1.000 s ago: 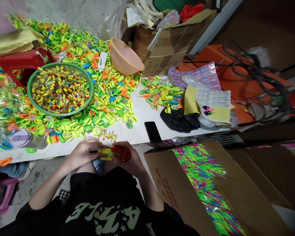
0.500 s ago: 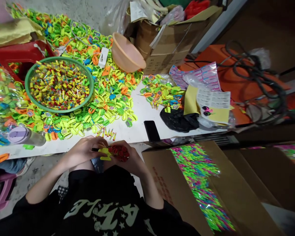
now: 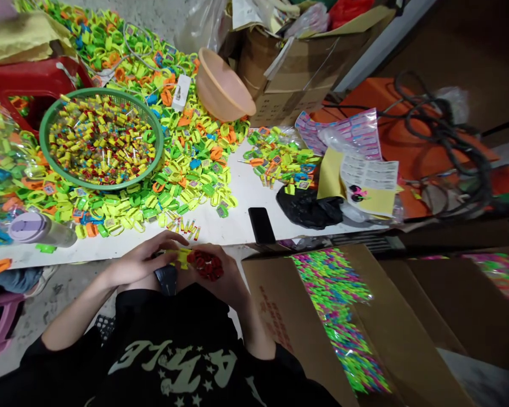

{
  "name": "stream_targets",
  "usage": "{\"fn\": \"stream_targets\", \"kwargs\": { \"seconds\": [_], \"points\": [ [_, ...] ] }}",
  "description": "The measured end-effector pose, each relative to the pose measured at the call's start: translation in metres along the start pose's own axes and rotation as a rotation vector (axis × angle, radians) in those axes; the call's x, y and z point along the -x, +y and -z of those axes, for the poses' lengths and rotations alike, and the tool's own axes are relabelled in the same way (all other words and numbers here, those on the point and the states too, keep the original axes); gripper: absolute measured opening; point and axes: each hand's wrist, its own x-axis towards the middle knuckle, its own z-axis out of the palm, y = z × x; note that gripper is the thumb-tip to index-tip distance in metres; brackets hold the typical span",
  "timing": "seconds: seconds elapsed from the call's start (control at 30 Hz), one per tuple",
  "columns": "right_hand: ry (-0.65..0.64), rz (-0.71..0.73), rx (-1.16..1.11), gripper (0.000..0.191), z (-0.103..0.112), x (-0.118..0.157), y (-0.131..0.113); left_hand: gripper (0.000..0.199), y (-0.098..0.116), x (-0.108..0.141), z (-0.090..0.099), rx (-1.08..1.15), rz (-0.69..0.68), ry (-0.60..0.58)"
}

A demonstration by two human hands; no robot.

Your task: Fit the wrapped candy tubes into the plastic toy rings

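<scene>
My left hand (image 3: 142, 263) is closed, its fingers bent around a small bright yellow plastic piece (image 3: 181, 258) above my lap. My right hand (image 3: 227, 274) curls around a cluster of small red pieces (image 3: 207, 265) that look shiny. The yellow piece lies against the near side of that cluster, between the two hands. Fingers hide parts of both. Just beyond the hands, several small yellow-and-red tubes (image 3: 190, 229) lie loose at the table edge.
A green basket (image 3: 161, 152) of yellow-and-red tubes stands among heaped colourful toy watches (image 3: 195, 186). A lidded cup (image 3: 38, 229) is at left. A phone (image 3: 262, 225), black plastic bag (image 3: 307, 208) and pink basin (image 3: 223, 90) sit on the table. An open carton (image 3: 275, 316) stands at right.
My left hand has turned over the yellow piece and now covers more of it. My right hand has tilted, showing more of the red cluster. The view has shifted slightly.
</scene>
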Motion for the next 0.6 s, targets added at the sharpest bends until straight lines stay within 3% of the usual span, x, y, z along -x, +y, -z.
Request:
{"fn": "stream_targets", "kwargs": {
  "seconds": [0.3,0.6],
  "points": [
    [-0.037,0.21,0.055,0.05,-0.001,0.003,0.0,0.015,0.003,0.002,-0.002,0.02,0.004,0.011],
    [-0.034,0.339,0.069,0.05,0.0,0.004,-0.005,0.016,0.011,0.008,-0.006,-0.098,-0.01,0.01]
  ]
}}
